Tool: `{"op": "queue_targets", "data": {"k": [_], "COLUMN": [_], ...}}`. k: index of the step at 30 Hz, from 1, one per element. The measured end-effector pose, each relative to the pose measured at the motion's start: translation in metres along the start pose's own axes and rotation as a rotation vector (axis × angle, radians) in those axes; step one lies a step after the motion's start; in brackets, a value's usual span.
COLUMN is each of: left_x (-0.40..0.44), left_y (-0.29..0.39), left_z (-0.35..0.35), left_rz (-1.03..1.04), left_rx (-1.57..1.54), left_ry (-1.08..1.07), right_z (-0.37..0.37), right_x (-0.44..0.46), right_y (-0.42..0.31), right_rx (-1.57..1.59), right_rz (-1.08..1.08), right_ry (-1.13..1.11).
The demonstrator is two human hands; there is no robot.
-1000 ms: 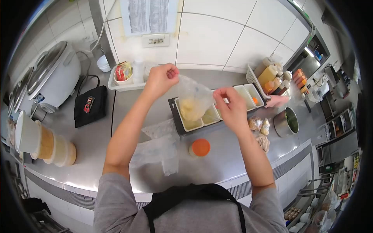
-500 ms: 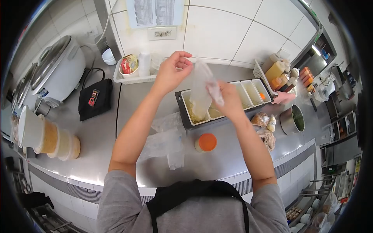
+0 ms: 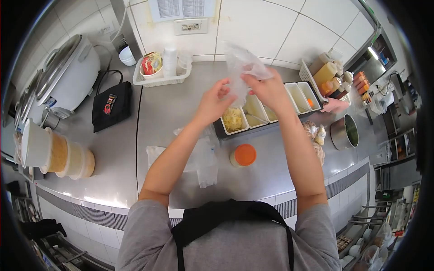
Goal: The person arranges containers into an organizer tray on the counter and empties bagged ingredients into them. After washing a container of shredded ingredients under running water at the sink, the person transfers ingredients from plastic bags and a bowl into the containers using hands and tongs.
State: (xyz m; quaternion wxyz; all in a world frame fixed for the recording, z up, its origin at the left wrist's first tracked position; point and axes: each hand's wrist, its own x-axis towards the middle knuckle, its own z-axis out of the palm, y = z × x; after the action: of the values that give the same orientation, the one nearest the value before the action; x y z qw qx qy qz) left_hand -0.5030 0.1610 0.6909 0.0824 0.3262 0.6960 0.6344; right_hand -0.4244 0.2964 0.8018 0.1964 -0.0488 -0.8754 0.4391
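A clear plastic bag (image 3: 239, 58) is held up above the counter, its film crumpled and partly see-through. My right hand (image 3: 267, 89) pinches it from the right, thumb and fingers closed on the film. Beside its lower left edge is my left hand (image 3: 216, 103), thumb and fingers apart; whether they touch the film I cannot tell. Under the hands stands a black rack (image 3: 261, 128) of white containers. The leftmost holds pale yellow shreds (image 3: 233, 120). Nearer me is a jar with an orange lid (image 3: 245, 155). More clear plastic bags (image 3: 204, 163) lie flat by my left forearm.
A white basket (image 3: 162, 81) with packets and cups is by the wall. Sauce bottles (image 3: 326, 74) fill another basket at right, near a metal pot (image 3: 344, 132) and small tied bags (image 3: 318, 135). Stacked tubs (image 3: 58, 150), a black bag (image 3: 113, 107) and a large cooker (image 3: 70, 74) occupy the left.
My right hand has lifted the plastic bag up and away from the leftmost container, uncovering its yellow shreds. My left hand has come down and right, closer to the bag.
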Motion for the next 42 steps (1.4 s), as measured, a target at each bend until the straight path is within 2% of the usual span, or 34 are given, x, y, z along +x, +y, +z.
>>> {"op": "queue_targets", "data": {"k": [1, 4, 6, 8, 9, 11, 13, 15, 17, 19, 21, 23, 27, 28, 29, 32, 35, 36, 39, 42], "left_x": [0.002, 0.003, -0.003, -0.016, -0.025, -0.051, -0.082, -0.115, -0.144, -0.163, -0.174, -0.177, -0.170, -0.165, -0.161, -0.145, -0.137, -0.135, -0.139, -0.158], "left_y": [-0.001, -0.002, 0.008, 0.010, 0.010, 0.008, 0.009, -0.006, 0.000, 0.001, -0.001, 0.024, 0.027, 0.028, 0.032, 0.055, 0.083, 0.089, 0.122, 0.122], "left_z": [0.000, -0.011, -0.026, -0.050, -0.065, -0.099, -0.129, -0.146, -0.140, -0.145, -0.145, -0.129, -0.087, -0.075, -0.064, -0.015, 0.049, 0.073, 0.149, 0.239], "left_rz": [-0.032, -0.134, -0.200, -0.240, -0.262, -0.346, -0.499, -0.529, -0.480, -0.302, -0.162, -0.131, 0.160, 0.202, 0.230, 0.327, 0.083, -0.067, -0.404, -0.468], "left_rx": [-0.053, -0.280, -0.523, -0.508, -0.501, -0.201, 0.253, 0.663, 0.734, 0.758, 0.619, 0.567, 0.555, 0.616, 0.684, 0.482, -0.173, -0.412, -0.899, -0.894], "left_ry": [0.016, 0.111, 0.252, 0.337, 0.375, 0.340, 0.207, 0.120, 0.287, 0.401, 0.530, 0.555, 0.558, 0.536, 0.518, 0.409, 0.111, 0.003, -0.417, -0.602], "right_z": [-0.001, 0.002, 0.000, 0.016, 0.025, 0.033, 0.038, 0.040, 0.039, 0.036, 0.033, 0.025, 0.003, -0.005, -0.013, -0.050, -0.097, -0.115, -0.160, -0.209], "right_x": [0.000, -0.020, -0.035, -0.060, -0.068, -0.087, -0.091, -0.087, -0.085, -0.082, -0.073, -0.070, -0.079, -0.086, -0.093, -0.131, -0.182, -0.204, -0.276, -0.354], "right_y": [0.001, 0.015, 0.036, 0.064, 0.068, 0.075, 0.077, 0.077, 0.076, 0.077, 0.082, 0.067, 0.045, 0.044, 0.040, 0.030, 0.031, 0.031, 0.044, 0.062], "right_rx": [0.002, -0.187, -0.327, -0.332, -0.388, -0.506, -0.544, -0.587, -0.638, -0.606, -0.596, -0.590, -0.600, -0.446, -0.477, -0.480, -0.465, -0.465, -0.544, -0.628], "right_rz": [-0.022, -0.170, -0.007, -0.211, -0.238, -0.265, -0.241, -0.240, -0.245, -0.267, -0.262, -0.296, -0.361, -0.465, -0.458, -0.424, -0.409, -0.395, -0.284, -0.229], "right_ry": [-0.011, 0.194, -0.176, -0.475, -0.487, -0.514, -0.520, -0.526, -0.538, -0.522, -0.487, -0.439, -0.287, -0.147, -0.119, -0.079, 0.009, 0.031, 0.094, 0.175]}}
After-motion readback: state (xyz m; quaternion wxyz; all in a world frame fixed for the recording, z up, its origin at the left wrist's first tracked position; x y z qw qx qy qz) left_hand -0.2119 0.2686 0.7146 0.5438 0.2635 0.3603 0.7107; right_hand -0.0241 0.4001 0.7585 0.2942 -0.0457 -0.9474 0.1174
